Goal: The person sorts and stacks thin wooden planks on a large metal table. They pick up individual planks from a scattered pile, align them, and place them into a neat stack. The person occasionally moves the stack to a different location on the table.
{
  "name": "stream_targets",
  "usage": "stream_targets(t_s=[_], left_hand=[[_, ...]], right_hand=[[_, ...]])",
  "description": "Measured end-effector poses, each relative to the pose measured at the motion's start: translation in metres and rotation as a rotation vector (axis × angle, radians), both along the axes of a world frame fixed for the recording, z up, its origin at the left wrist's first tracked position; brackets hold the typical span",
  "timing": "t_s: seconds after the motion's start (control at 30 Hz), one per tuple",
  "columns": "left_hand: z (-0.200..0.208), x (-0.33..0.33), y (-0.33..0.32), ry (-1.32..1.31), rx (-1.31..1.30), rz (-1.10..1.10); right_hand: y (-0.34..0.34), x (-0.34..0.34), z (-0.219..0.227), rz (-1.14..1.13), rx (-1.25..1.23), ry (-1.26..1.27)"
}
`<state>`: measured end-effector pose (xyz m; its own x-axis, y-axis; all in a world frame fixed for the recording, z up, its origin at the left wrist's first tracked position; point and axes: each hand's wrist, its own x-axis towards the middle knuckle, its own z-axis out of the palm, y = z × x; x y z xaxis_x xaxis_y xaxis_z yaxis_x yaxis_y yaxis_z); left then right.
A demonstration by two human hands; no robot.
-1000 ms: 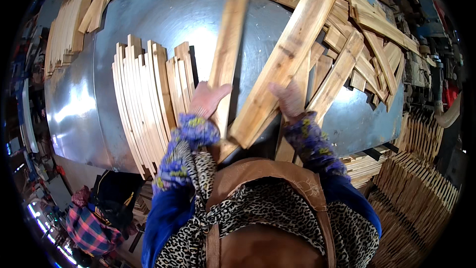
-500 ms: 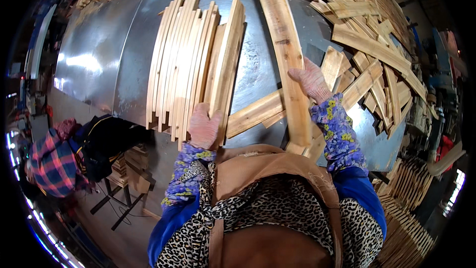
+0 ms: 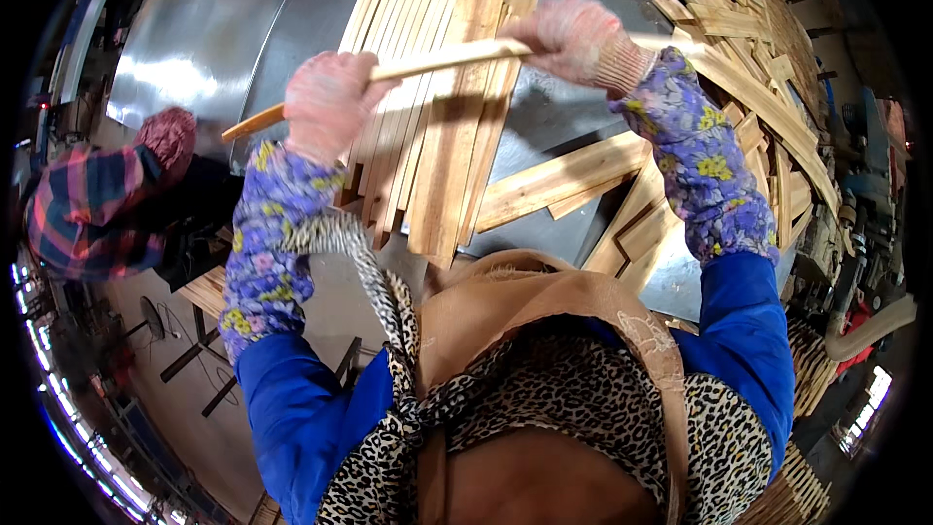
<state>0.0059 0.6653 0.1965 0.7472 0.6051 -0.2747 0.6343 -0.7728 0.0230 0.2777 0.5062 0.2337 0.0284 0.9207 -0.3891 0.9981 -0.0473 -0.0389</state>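
A long wooden board (image 3: 439,60) is held up crosswise, seen edge-on, its left end lower than its right. Wrapped round it toward the left end is my left hand (image 3: 333,105), in a pale pink work glove. My right hand (image 3: 575,37), gloved alike and slightly blurred, grips it farther right. Under the board, a row of narrow wooden strips (image 3: 413,10) lies side by side on the metal table (image 3: 194,49). Wider boards (image 3: 449,165) lie flat along the row's right side.
Two boards (image 3: 564,180) rest slanted on the table right of the row. A jumbled heap of boards (image 3: 748,68) covers the table's right side. At the left a person in a plaid top (image 3: 92,209) is beside the table. Stacked slats (image 3: 809,355) stand at lower right.
My right hand has lifted the board and turned it from lengthwise to crosswise. My left hand has left the strips and now grips the board too.
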Motion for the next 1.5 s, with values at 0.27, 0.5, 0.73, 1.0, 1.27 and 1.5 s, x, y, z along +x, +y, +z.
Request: stream_targets(t_s=[0.27, 0.5, 0.73, 1.0, 1.27, 1.5], left_hand=[[-0.119, -0.133, 0.134, -0.448, -0.024, 0.608], [-0.174, -0.124, 0.099, -0.405, 0.395, 0.249], [-0.139, -0.028, -0.087, -0.412, -0.161, -0.246], [-0.196, 0.019, -0.145, -0.265, -0.059, -1.030], [-0.131, 0.039, -0.102, 0.391, -0.053, -1.148], [-0.114, -0.003, -0.048, -0.424, -0.348, -0.406]], right_hand=[[-0.055, -0.072, -0.173, -0.885, 0.361, 0.817], [-0.005, -0.170, -0.173, -0.966, 0.168, 0.373], [-0.005, -0.149, -0.196, -1.119, 0.231, 0.549], [-0.108, -0.065, -0.212, -1.214, 0.686, 1.324], [-0.131, -0.070, -0.196, -1.524, 0.789, 1.065], [-0.041, -0.142, -0.228, -1.174, 0.404, 0.923]])
